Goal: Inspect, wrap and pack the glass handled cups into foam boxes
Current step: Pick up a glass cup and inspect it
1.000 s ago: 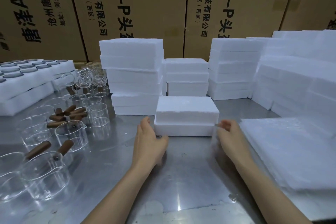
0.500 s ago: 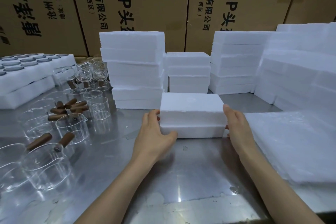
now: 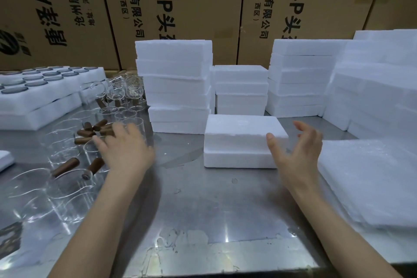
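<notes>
Cups (image 3: 67,160) crowd the table's left, where the open, empty left hand (image 3: 126,149) could knock them over, while the right hand (image 3: 297,153) hovers open beside the closed foam box (image 3: 241,142).

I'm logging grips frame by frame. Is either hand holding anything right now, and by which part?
Nothing is held. The left hand reaches over the glass cups, blurred; the right hand hovers open beside the foam box.
</notes>
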